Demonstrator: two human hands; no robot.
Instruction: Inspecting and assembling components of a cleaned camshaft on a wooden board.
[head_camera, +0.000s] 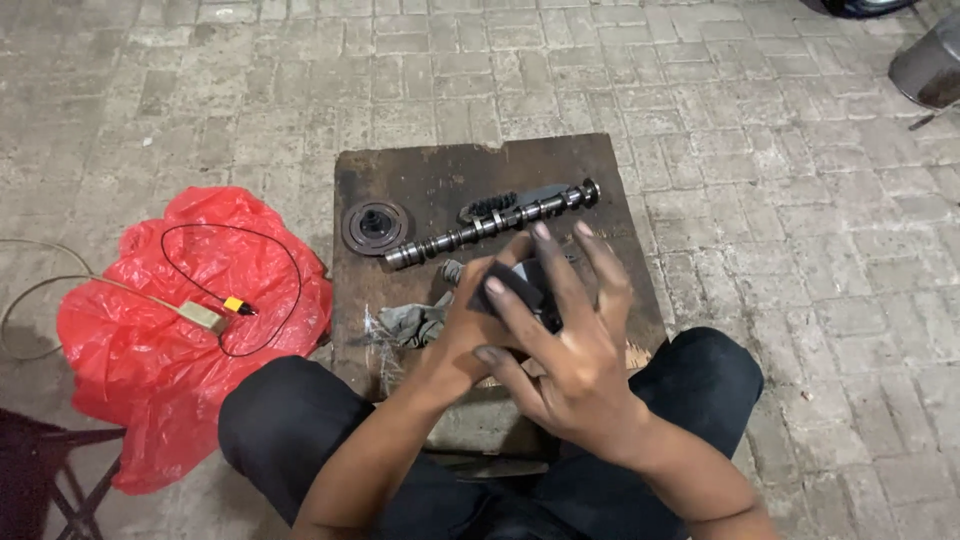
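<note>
Two hands meet over the person's knees: the right hand (570, 350) lies on top with fingers spread fairly wide, pressing on a small dark part (518, 285), while the left hand (470, 330) cups that part from beneath, curled around it. Just beyond, on a dark wooden board (400, 170), lie a grey rag (415, 322), a camshaft (490, 222) and a round pulley (374, 226). A red plastic bag (150, 330) lies left of the board.

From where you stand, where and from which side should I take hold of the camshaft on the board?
Grip the camshaft at a plain journal near mid-length, between lobes, coming straight down from above. It lies flat on the dark board, slanted, its near end low-left. The hands block the near side, and the lobes look uneven to pinch.
</note>
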